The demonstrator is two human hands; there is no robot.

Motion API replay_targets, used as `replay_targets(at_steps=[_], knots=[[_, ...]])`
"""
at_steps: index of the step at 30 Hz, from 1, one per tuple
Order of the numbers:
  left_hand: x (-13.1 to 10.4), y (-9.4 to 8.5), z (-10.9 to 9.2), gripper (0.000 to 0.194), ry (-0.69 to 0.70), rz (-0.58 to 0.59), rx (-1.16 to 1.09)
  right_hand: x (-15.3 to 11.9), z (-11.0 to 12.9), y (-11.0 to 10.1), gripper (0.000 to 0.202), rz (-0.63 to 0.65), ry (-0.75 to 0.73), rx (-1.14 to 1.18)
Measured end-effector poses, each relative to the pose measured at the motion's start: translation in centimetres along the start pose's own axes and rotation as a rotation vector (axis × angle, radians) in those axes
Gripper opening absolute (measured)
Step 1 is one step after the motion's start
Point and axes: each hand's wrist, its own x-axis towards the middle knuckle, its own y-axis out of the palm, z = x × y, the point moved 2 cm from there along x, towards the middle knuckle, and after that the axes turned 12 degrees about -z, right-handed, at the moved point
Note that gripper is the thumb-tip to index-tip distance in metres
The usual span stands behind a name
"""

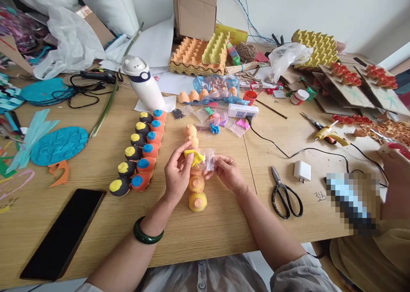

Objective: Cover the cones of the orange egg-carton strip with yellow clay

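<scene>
Between my hands is a small clear zip bag (209,158) with yellow clay (194,157) at its left end. My left hand (178,172), a dark green bangle on its wrist, pinches the clay end. Fingers of my right hand (231,172) are closed on the bag's right end. Below them a strip of egg-carton cups (196,184) runs towards me, orange at the far end and yellow at the near end, its middle partly covered by my hands. To the left stand a strip of black cups with yellow tops (124,169) and one of orange cups with blue tops (144,164).
A phone (64,234) lies front left. Scissors (285,193), a white charger (302,171) and a glue gun (331,134) are on the right. A white bottle (144,84), a power strip (242,110) and egg trays (195,54) stand farther back. Another person's hand (397,172) is at the right edge.
</scene>
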Motion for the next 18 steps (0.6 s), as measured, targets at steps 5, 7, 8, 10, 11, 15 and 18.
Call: replay_targets(at_steps=[5, 7, 8, 10, 11, 15, 18], knots=[[-0.2, -0.1, -0.3, 0.032, 0.118, 0.042, 0.065, -0.1, 0.1, 0.0, 0.039, 0.029, -0.031, -0.098], [-0.2, -0.2, -0.8, 0.029, 0.252, 0.039, 0.142, -0.3, 0.2, -0.1, 0.039, -0.016, -0.104, -0.12], [-0.2, -0.2, -1.1, 0.029, 0.34, 0.017, 0.194, -0.4, 0.3, -0.1, 0.038, -0.053, -0.16, -0.131], [-0.3, -0.3, -1.8, 0.026, 0.508, -0.03, 0.289, -0.7, 0.6, -0.1, 0.035, -0.14, -0.296, -0.176], [-0.5, -0.3, -2.1, 0.023, 0.561, -0.03, 0.312, -1.0, 0.7, 0.0, 0.033, -0.177, -0.371, -0.222], [-1.1, 0.2, -2.4, 0.014, 0.487, 0.136, 0.272, -1.7, 0.6, 0.5, 0.024, -0.227, -0.682, -0.54], [-1.5, 0.6, -2.3, 0.023, 0.396, 0.179, 0.288, -2.0, 0.2, 0.9, 0.015, -0.17, -0.863, -0.695]])
